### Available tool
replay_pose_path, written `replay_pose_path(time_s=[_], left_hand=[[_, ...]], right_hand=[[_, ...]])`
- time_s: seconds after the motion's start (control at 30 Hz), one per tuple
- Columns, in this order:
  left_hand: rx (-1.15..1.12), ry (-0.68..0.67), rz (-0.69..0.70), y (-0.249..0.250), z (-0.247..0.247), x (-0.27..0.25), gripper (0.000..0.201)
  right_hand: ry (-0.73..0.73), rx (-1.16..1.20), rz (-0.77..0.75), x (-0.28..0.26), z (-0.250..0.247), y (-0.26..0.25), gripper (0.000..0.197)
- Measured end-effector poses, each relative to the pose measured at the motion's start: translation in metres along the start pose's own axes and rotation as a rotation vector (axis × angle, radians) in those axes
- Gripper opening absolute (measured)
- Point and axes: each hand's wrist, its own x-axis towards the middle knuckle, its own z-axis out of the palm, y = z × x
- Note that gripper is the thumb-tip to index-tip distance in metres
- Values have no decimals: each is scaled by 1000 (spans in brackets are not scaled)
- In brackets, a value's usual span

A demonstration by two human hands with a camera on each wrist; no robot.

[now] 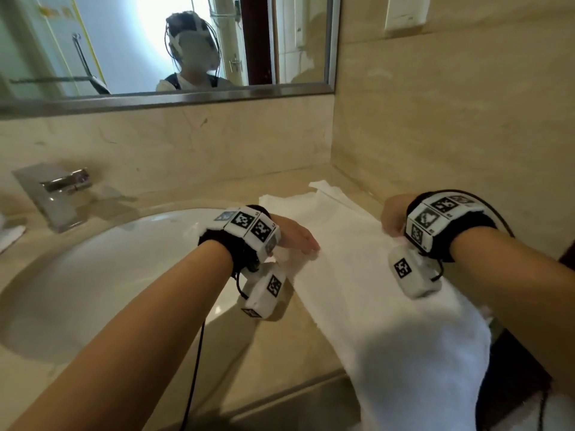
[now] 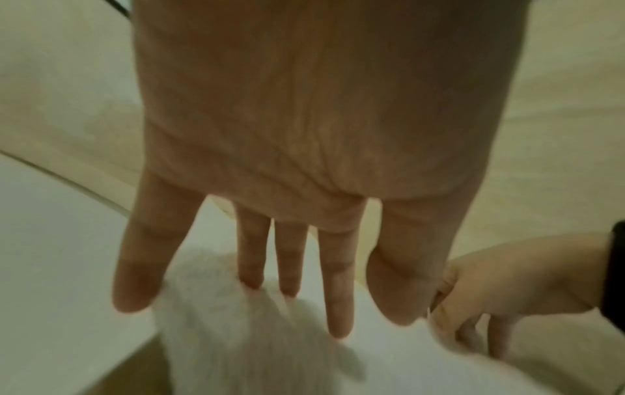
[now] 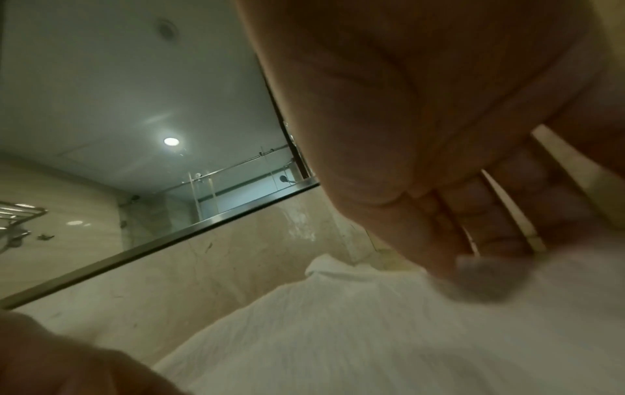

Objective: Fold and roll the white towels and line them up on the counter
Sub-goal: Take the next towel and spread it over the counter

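A: One long white terry towel [image 1: 348, 269] stretched across beige marble counter [image 1: 280, 346], right of white oval sink [image 1: 93, 275] — near end drooping over front edge.

B: Left hand [image 1: 295, 236] flat on towel's left edge, fingers [image 2: 335, 294] straight, gripping nothing. Right hand [image 1: 393, 214] curled, pinching right edge — thumb on top.

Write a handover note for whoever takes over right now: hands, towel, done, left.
Left hand: open, fingers straight, pressing flat on the white towel's left edge.
Right hand: fingers curled, pinching the towel's right edge.
Towel: spread lengthwise on the counter right of the sink, near end hanging over the front edge.
Done: laid out; no rolled towels in view.
Left: fold, roll, line up.
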Motion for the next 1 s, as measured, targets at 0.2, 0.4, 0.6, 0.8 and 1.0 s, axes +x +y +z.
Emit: replay_pose_path(time_s=[0.2, 0.4, 0.6, 0.8, 1.0], left_hand=[[-136, 338, -48, -30, -49, 25, 32], [2, 407, -162, -62, -73, 76, 39], [-65, 401, -176, -80, -72, 107, 25], [-296, 495, -269, -105, -76, 117, 12], [-317, 430, -314, -114, -71, 103, 19]], right_hand=[[-8, 171, -116, 21, -44, -48, 33], [31, 54, -115, 126, -8, -63, 22], [94, 212, -129, 126, -7, -68, 28], [131, 445, -46, 137, -1, -57, 29], [117, 378, -52, 144, 5, -61, 36]])
